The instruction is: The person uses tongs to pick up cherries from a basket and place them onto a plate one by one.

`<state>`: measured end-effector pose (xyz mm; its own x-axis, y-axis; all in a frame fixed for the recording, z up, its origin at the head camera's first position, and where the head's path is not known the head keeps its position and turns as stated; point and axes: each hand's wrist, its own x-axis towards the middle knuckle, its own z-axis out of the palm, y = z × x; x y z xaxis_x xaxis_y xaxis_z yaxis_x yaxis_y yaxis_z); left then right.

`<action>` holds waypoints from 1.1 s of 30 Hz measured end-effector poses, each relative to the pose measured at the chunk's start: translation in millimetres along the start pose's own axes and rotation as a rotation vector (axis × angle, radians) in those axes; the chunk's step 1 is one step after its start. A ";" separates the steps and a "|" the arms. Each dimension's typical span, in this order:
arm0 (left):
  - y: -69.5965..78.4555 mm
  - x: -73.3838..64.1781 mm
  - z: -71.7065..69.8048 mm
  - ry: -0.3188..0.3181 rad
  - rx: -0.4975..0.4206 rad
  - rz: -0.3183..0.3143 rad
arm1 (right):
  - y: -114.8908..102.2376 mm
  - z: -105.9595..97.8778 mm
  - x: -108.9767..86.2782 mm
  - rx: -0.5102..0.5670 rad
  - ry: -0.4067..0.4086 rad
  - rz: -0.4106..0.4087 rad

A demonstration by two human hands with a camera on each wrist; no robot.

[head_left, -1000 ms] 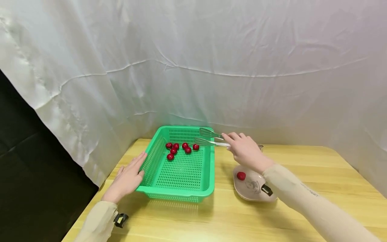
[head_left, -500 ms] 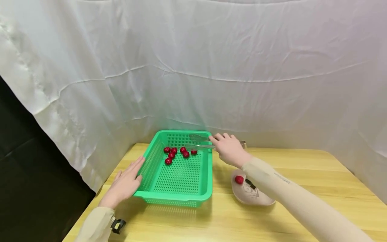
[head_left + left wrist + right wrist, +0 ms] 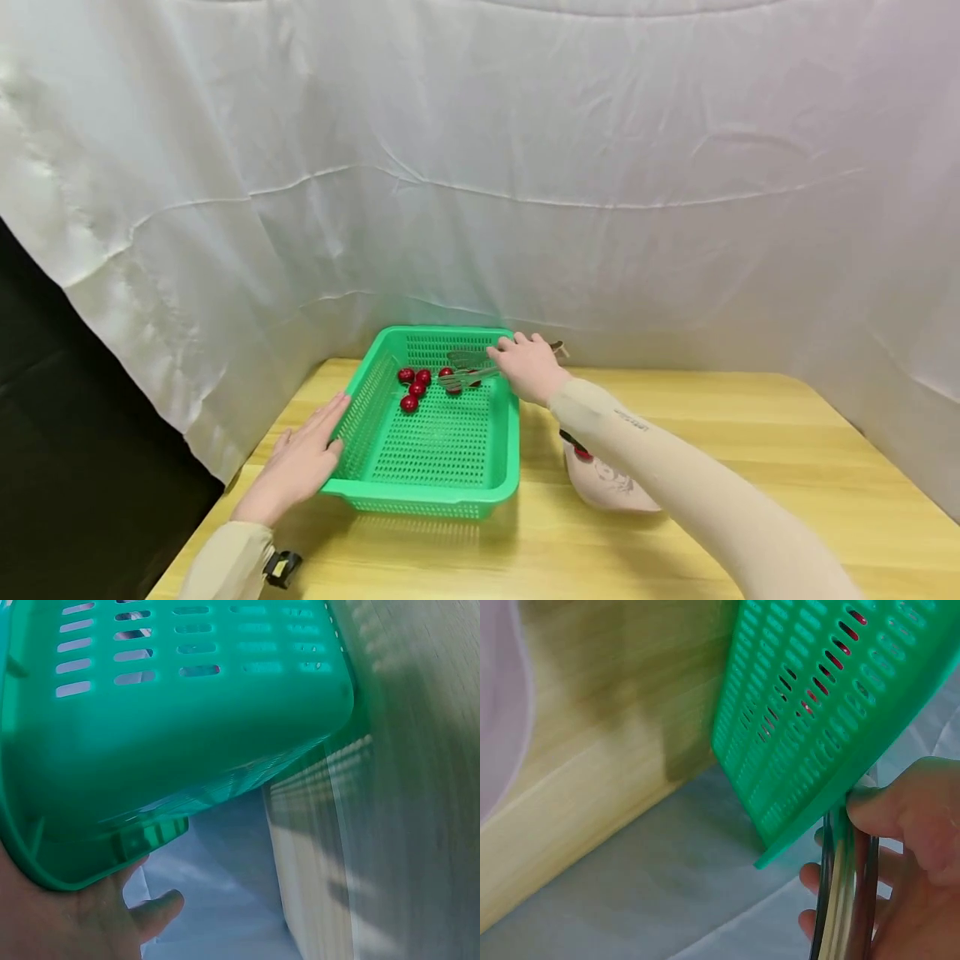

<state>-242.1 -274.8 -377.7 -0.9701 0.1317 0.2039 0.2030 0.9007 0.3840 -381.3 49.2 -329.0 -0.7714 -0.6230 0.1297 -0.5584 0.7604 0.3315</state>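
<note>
A green perforated plastic basket [image 3: 513,442] holds several glossy red cherries [image 3: 408,403] towards its back. Along its left rim lies my left hand [image 3: 296,471], fingers straight against the edge; the left wrist view shows that hand [image 3: 90,922] at the rim from below. My right hand [image 3: 531,368] grips metal tongs [image 3: 468,379] across the basket's right rim. The slotted tong heads stand apart, overlapping the right-hand cherries and partly hiding them. Thumb and fingers wrap the tongs' arms [image 3: 844,892] in the right wrist view.
Right of the basket, a pale shallow dish [image 3: 600,492] sits partly under my right forearm. A red fruit [image 3: 583,456] on it is mostly covered by the wrist strap. Behind the wooden table [image 3: 720,417] hangs a whitish cloth [image 3: 600,275].
My right hand has moved left with the tongs, bringing their heads over the right-hand cherries. The forearm now covers more of the dish. My left hand stays at the rim.
</note>
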 end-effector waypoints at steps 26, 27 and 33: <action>-0.2 -0.8 1.1 0.022 -0.002 -0.008 | -21.0 7.3 29.7 -0.086 -0.058 0.005; -0.1 -0.4 1.6 0.021 -0.004 -0.010 | -21.0 7.4 29.4 -0.088 -0.055 0.003; 0.8 0.8 2.5 0.019 -0.011 -0.006 | -21.9 9.0 28.1 -0.093 -0.021 -0.016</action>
<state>-243.1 -272.9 -379.5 -0.9687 0.1181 0.2185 0.1984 0.8970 0.3950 -393.5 16.7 -341.0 -0.7694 -0.6302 0.1045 -0.5405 0.7294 0.4192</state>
